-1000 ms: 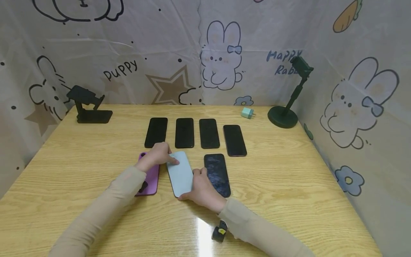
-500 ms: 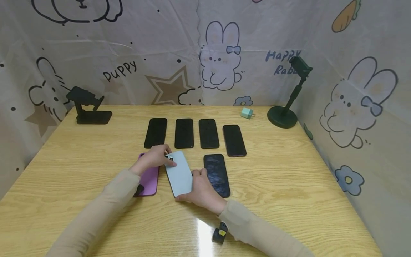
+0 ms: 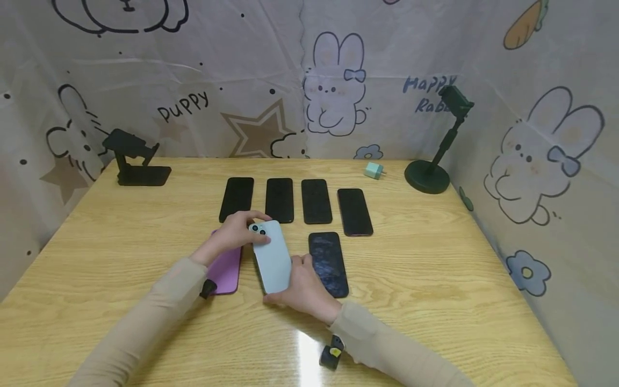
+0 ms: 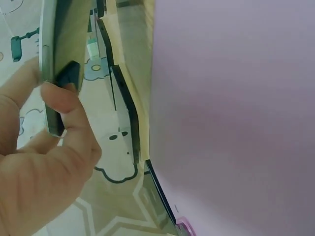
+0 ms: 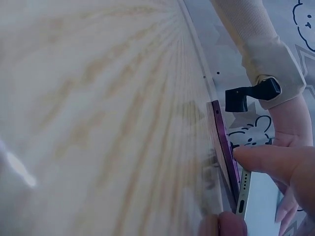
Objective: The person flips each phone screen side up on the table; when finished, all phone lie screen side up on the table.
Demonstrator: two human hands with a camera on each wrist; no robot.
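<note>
A light blue phone (image 3: pixel 274 266) with camera lenses at its far left corner shows its back in the head view, its far end tilted up off the table. My left hand (image 3: pixel 234 232) pinches that far end, thumb over the back; the left wrist view shows the phone's thin edge (image 4: pixel 47 24) between thumb and fingers. At the near right corner my right hand (image 3: pixel 309 287) grips it, thumb along the bottom edge; the right wrist view shows the charging port side (image 5: pixel 242 199). A purple phone (image 3: pixel 228 273) lies left, partly under my left forearm. A smudged dark phone (image 3: pixel 329 266) lies right.
Several black phones (image 3: pixel 279 200) lie face up in a row beyond my hands. Farther back are a mint charger plug (image 3: pixel 373 171), a dark green stand (image 3: pixel 427 177) at right and a black stand (image 3: pixel 144 176) at left. A patterned cloth (image 3: pixel 261 70) hangs behind the table (image 3: pixel 435 301).
My left hand has raised the far end of the light blue phone, so its camera lenses now show. The right hand stays at the near corner.
</note>
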